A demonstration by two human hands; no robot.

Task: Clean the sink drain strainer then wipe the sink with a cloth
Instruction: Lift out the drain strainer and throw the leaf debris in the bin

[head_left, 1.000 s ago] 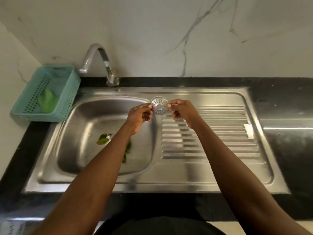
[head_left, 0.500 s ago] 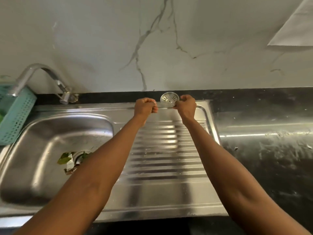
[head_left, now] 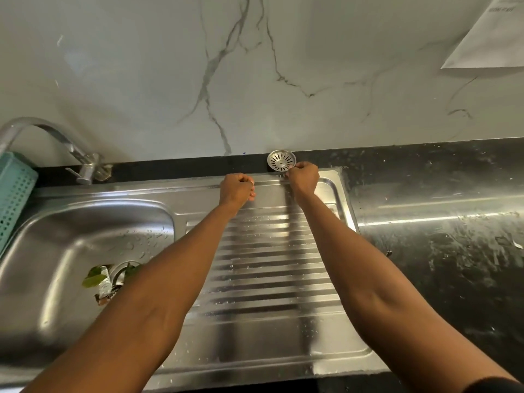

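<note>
Right hand [head_left: 303, 177] pinches strainer [head_left: 281, 160] — left hand [head_left: 237, 190] fisted.

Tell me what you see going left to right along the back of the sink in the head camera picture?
Green basket → tap → left hand → strainer held by the right hand → black counter.

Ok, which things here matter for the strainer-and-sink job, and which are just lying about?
Job:
strainer, held by right hand
left hand, fisted, touching nothing
sink
leaf scraps at the drain
tap

Lying about:
basket
paper on the wall

No cloth visible.
</note>
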